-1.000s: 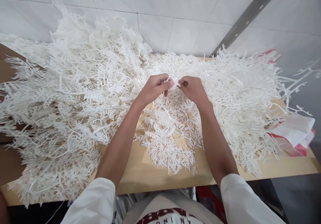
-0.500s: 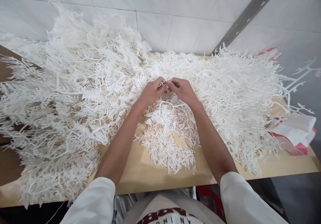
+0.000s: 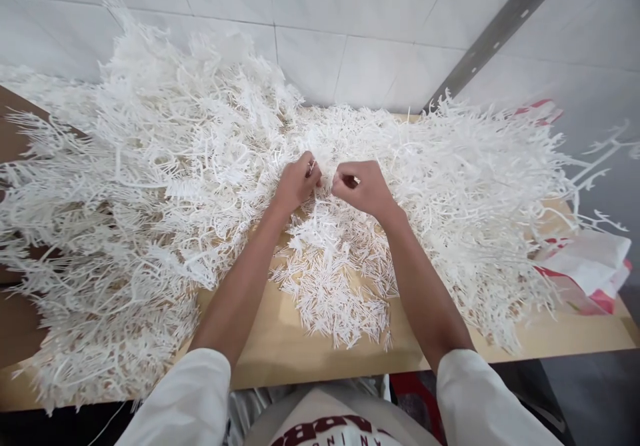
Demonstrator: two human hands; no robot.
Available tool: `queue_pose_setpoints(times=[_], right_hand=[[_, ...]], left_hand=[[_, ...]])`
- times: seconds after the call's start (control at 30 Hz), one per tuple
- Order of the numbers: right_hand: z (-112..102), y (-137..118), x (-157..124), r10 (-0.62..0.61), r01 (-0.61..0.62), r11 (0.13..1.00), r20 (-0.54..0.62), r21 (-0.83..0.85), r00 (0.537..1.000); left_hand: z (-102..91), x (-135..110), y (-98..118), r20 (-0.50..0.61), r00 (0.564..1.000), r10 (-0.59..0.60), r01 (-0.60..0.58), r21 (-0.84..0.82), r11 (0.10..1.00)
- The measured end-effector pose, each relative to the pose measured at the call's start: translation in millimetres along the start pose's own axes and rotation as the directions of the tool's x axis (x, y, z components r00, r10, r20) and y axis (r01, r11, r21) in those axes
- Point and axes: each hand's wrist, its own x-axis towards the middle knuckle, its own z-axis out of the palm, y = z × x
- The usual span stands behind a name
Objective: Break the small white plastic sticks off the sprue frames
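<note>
My left hand is closed over the middle of the table, pinching a thin white branched plastic piece that shows between its fingers. A short way to the right, my right hand is also closed, thumb against fingertips; whatever it holds is too small to make out. The two hands are apart. Beneath and in front of them lies a pile of small white plastic sticks. More white branched pieces rest on top of that pile, just below my left hand.
A tall heap of white branched plastic covers the left side, and another heap the right. A white and red plastic bag lies at the right end of the tan tabletop. Behind stands a tiled wall with a metal upright.
My hands were together at the fingertips and have come apart. The right hand has moved slightly right and down, the left slightly left.
</note>
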Motion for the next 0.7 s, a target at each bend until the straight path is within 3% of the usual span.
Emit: queue_pose_setpoints(times=[0.1,0.17,0.27,0.4,0.7], right_hand=[[-6.0,7.9,2.6,0.07,-0.062,0.997,-0.184,0.047,0.98],[-6.5,22.7,4.4,0.128,-0.124,0.992,-0.22,0.03,0.967],[-2.2,37.8,5.2,0.137,-0.132,0.99,-0.112,0.047,0.984],[4.9,31.0,4.5,0.079,-0.087,0.992,0.093,0.09,0.993],[3.1,23.5,2.8,0.088,-0.079,0.991,0.079,-0.112,0.993]], left_hand=[[-1.7,-0.2,-2.9,0.041,0.999,0.004,0.003,-0.154,0.988],[-0.9,-0.9,-3.0,0.067,0.998,0.017,-0.003,-0.21,0.978],[0.5,-1.3,-1.8,0.096,0.994,0.06,-0.037,-0.22,0.975],[-1.5,-1.8,1.3,0.122,0.989,0.086,-0.06,-0.197,0.979],[-4.9,-4.9,9.8,0.19,0.976,0.108,-0.095,-0.076,0.993]])
